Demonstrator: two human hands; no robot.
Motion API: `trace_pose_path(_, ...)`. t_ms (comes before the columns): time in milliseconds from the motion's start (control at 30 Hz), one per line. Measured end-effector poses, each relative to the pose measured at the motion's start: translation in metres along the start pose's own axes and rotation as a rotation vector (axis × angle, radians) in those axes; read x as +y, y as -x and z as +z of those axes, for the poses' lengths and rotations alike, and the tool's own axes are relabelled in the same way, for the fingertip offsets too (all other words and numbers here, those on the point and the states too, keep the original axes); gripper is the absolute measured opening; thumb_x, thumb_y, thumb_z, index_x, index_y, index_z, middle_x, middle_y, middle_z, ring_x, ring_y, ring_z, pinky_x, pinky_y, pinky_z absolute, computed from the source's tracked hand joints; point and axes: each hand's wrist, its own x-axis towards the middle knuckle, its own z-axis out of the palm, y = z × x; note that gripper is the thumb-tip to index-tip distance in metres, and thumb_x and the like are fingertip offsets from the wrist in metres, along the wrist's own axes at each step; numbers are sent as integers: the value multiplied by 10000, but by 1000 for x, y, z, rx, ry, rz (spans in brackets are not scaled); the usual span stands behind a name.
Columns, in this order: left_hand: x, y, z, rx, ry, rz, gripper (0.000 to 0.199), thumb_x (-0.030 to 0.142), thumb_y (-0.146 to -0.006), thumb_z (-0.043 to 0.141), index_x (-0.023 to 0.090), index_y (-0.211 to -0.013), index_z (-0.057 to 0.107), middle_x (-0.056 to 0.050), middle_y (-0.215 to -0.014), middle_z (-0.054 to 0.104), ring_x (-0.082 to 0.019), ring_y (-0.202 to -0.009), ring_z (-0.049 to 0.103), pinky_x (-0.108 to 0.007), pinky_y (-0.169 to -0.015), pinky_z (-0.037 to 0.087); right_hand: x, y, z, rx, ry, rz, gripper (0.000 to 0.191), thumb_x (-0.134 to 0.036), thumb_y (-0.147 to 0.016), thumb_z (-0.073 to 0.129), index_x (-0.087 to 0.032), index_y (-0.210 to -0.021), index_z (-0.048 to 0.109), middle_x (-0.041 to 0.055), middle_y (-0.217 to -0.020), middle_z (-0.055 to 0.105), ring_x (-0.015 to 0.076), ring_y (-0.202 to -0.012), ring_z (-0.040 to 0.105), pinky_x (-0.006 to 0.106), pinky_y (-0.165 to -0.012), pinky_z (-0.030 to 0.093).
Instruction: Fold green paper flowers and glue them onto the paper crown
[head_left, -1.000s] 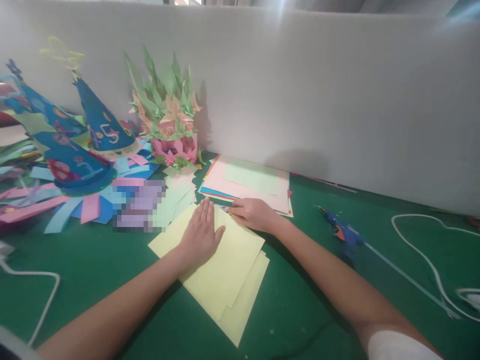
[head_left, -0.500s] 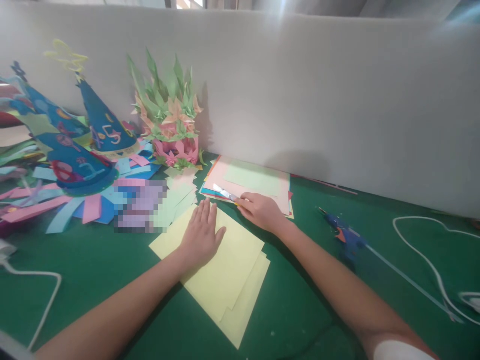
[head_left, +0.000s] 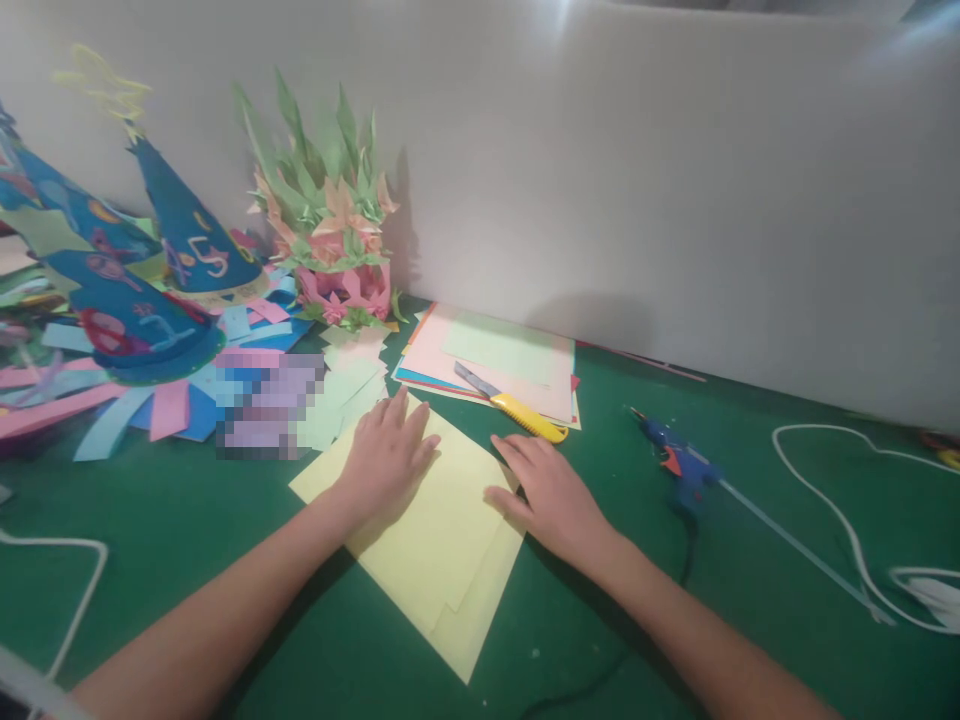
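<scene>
Pale yellow paper sheets (head_left: 435, 530) lie overlapped and turned cornerwise on the green table in front of me. My left hand (head_left: 386, 450) rests flat on their upper left part, fingers stretched out. At their right corner is my right hand (head_left: 547, 490), thumb and fingers apart, with nothing held; its fingertips touch or hover just over the paper edge. Just beyond it, a yellow-handled utility knife (head_left: 525, 412) lies with its blade pointing up and left, across the front edge of a stack of coloured paper (head_left: 487, 350).
Blue cone party hats (head_left: 191, 225) and paper strips fill the left. A folded-paper flower arrangement (head_left: 330, 220) stands near the grey panel (head_left: 600, 180). Pale green paper pieces (head_left: 341, 390) lie before it. A blue glue gun (head_left: 679, 465) and white cable (head_left: 832, 500) are at right.
My right hand has let go of the utility knife, leaving it on the coloured stack, and has come down towards the yellow sheets. My left hand stays on the paper.
</scene>
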Motion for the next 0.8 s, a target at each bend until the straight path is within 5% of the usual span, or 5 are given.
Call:
trace_pose_path(133,-7,1,-12,-104,-126,-140,676,599,-815,362,130,-1301,402,-220,-1374,356,-386,-1143,415,-532,-804,419,-8,6,7,-64,-94,-46,667,-535,-819,478,-129,-1338,371,140,-1234,508,280,-1097,444,437,-932,387)
trace_pose_path(300,-8,4,-19,-209,-176,-158,894,722,-675,457,136,-1341,339,-247,-1321,386,-406,-1090,431,-518,-789,410,-10,6,-2,-194,-229,-174,779,-619,-763,497,-197,-1384,291,113,-1353,418,277,-1229,350,422,-1007,327)
trace_pose_path(467,-8,4,-17,-212,-186,-166,864,698,-680,480,141,-1329,353,-223,-1206,464,-368,-1013,463,-466,-763,417,-10,11,-7,-288,-228,-24,837,-618,-766,489,-199,-1424,186,129,-1446,279,298,-1319,236,473,-1047,262)
trace_pose_path(600,-7,5,-15,-186,-211,-158,850,714,-688,445,144,-1315,374,-219,-1167,472,-359,-974,473,-460,-748,413,-19,18,-3,-370,-213,-35,993,-602,-672,615,-231,-1438,103,143,-1487,150,333,-1352,118,514,-1054,221)
trace_pose_path(800,-8,7,-14,-170,-237,-141,761,682,-741,404,152,-1287,407,-208,-1105,490,-354,-949,488,-444,-700,435,-9,9,-1,-322,-227,-10,1088,-584,-578,702,-247,-1433,118,128,-1467,227,308,-1327,224,472,-1055,257)
